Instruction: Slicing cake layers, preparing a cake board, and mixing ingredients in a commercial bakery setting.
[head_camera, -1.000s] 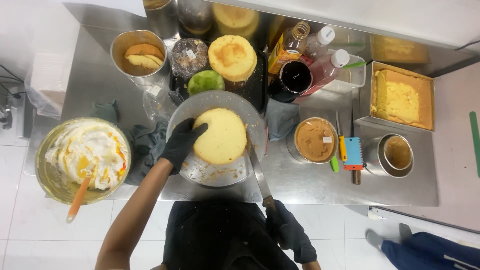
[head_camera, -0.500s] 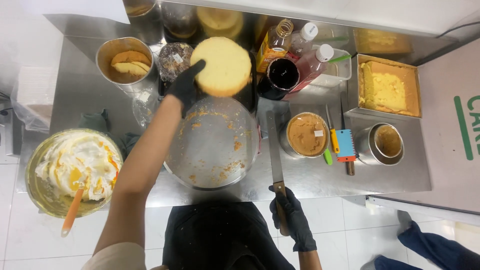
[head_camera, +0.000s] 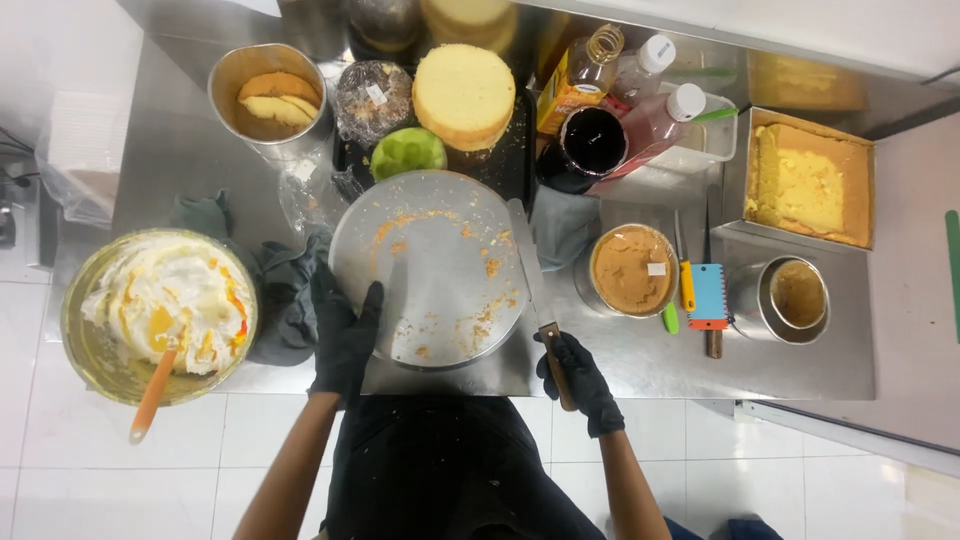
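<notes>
Both my hands wear black gloves. My left hand (head_camera: 345, 335) rests with fingers spread on the near left rim of a round metal turntable (head_camera: 432, 265) dotted with orange crumbs. My right hand (head_camera: 578, 380) grips the wooden handle of a long knife (head_camera: 533, 290), whose blade lies along the turntable's right edge. A round yellow sponge cake layer (head_camera: 465, 95) sits on a dark tray behind the turntable.
A bowl of white cream (head_camera: 160, 310) with an orange spatula stands at the left. A tin of brown paste (head_camera: 630, 268), a blue scraper (head_camera: 709, 296), a small metal pot (head_camera: 797, 295), a tray of yellow cake (head_camera: 808, 180), bottles (head_camera: 655, 110) and a green cup (head_camera: 408, 152) crowd the steel table.
My left hand lifted the sponge layer off the turntable, set it on the tray behind, and came back to the turntable's rim. The right hand kept the knife.
</notes>
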